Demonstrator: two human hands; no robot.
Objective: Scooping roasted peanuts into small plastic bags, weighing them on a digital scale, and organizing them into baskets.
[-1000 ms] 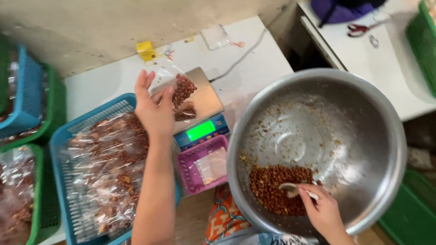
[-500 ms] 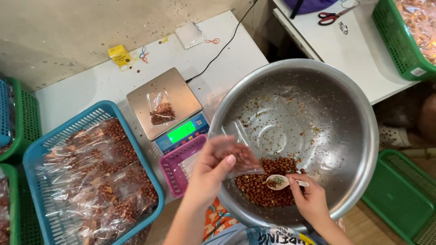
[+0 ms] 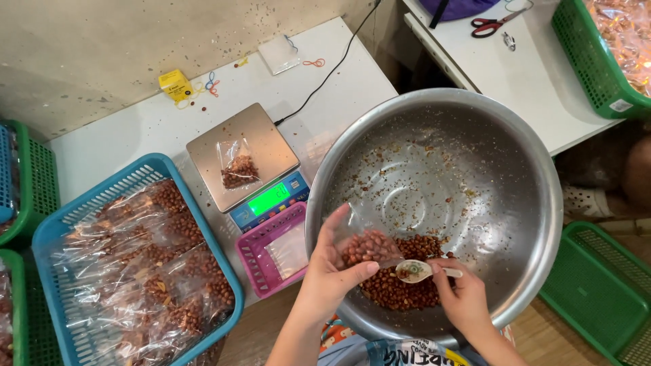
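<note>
The left hand pinches a small clear bag of peanuts open over the steel bowl, so spills fall back in. The right hand grips a spoon at the bag's mouth. Left, another filled bag rests on the scale.

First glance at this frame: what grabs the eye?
The big steel bowl at centre right, with peanuts heaped at its near side. Over them the left hand holds a small clear bag and the right hand a spoon. Left, a blue basket of filled bags.
</note>
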